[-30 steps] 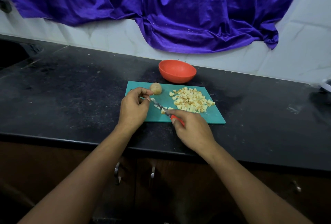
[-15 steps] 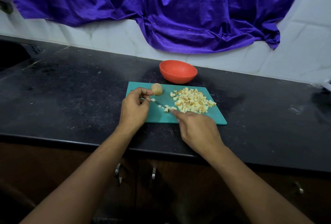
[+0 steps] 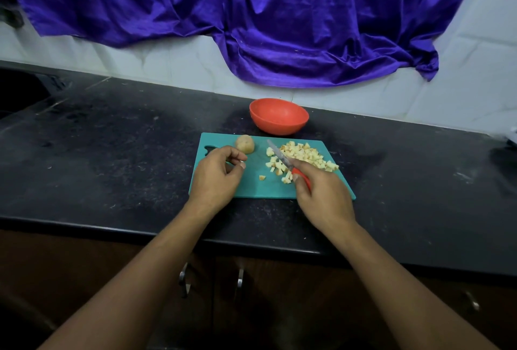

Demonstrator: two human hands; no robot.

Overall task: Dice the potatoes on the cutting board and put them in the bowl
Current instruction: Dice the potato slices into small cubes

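On the teal plastic cutting board (image 3: 246,190), the right hand (image 3: 324,196) is gripping a red-handled knife (image 3: 279,154) among diced potato cubes (image 3: 306,155); the left hand (image 3: 215,177) is curling, contents unclear. Hasty scraping toward the round red bowl (image 3: 279,117) at 12 o'clock is risking spills.

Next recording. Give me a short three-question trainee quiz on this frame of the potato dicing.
1. Fill in: on the cutting board, the whole potato lies to the ____ of the diced pile, as the person sees it.
2. True or false: the orange bowl already holds potato dice.
3. What does the right hand grip? A) the whole potato B) the red-handled knife C) the orange bowl
Key: 1 left; 2 false; 3 B.
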